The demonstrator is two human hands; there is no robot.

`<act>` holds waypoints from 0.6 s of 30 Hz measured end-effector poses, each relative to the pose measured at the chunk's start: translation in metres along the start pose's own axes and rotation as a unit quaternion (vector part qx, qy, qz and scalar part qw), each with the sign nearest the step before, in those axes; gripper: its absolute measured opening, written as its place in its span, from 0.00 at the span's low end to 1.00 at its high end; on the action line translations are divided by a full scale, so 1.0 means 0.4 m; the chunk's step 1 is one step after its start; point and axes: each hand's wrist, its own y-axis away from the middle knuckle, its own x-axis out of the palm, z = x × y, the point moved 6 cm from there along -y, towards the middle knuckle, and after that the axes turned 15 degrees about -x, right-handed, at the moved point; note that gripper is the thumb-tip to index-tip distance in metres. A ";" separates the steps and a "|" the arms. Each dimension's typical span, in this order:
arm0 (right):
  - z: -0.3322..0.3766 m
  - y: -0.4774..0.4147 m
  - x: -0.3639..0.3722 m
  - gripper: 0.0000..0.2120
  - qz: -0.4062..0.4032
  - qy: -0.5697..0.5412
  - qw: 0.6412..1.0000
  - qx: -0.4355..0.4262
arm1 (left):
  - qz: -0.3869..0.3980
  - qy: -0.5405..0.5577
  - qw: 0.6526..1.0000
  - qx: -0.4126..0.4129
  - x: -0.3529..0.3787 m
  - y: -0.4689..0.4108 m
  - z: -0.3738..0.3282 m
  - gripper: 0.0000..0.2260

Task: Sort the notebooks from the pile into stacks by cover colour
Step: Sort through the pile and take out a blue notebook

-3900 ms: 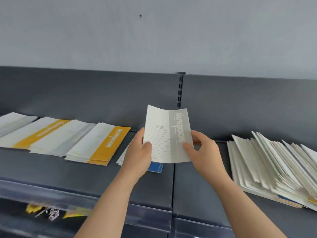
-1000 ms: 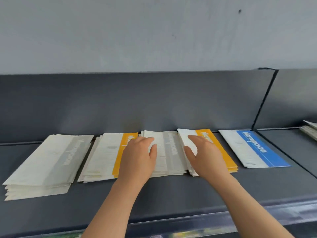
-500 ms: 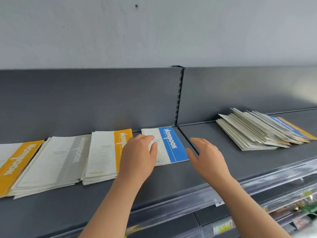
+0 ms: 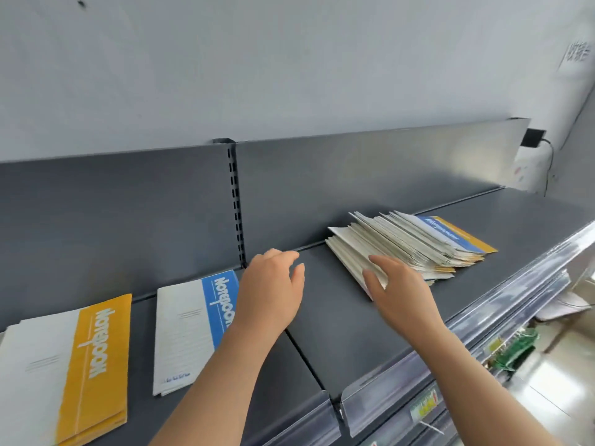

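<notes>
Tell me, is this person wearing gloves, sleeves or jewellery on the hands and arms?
No. The left hand and right hand are bare: no gloves, rings or watch show. No sleeve comes into view either, right to the picture's edge.

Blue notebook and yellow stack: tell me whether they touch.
Apart. The head view shows bare dark shelf between the blue notebook and the yellow stack.

both hands empty above the shelf [image 4: 338,317], right hand [image 4: 399,284] at the pile [image 4: 409,243], left hand [image 4: 270,284] beside the blue notebook [image 4: 190,326]
</notes>
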 end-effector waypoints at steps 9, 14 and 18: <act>-0.347 -0.106 -0.103 0.15 -0.029 -0.001 0.996 0.084 | 0.033 0.049 0.998 0.034 0.201 -0.109 -0.235 0.09; -0.549 -0.173 -0.124 0.17 0.016 0.013 0.993 0.116 | 0.060 0.072 0.995 0.031 0.330 -0.159 -0.361 0.06; -0.675 -0.210 -0.115 0.17 0.070 0.023 0.988 0.132 | 0.062 0.075 0.995 0.010 0.433 -0.204 -0.421 0.09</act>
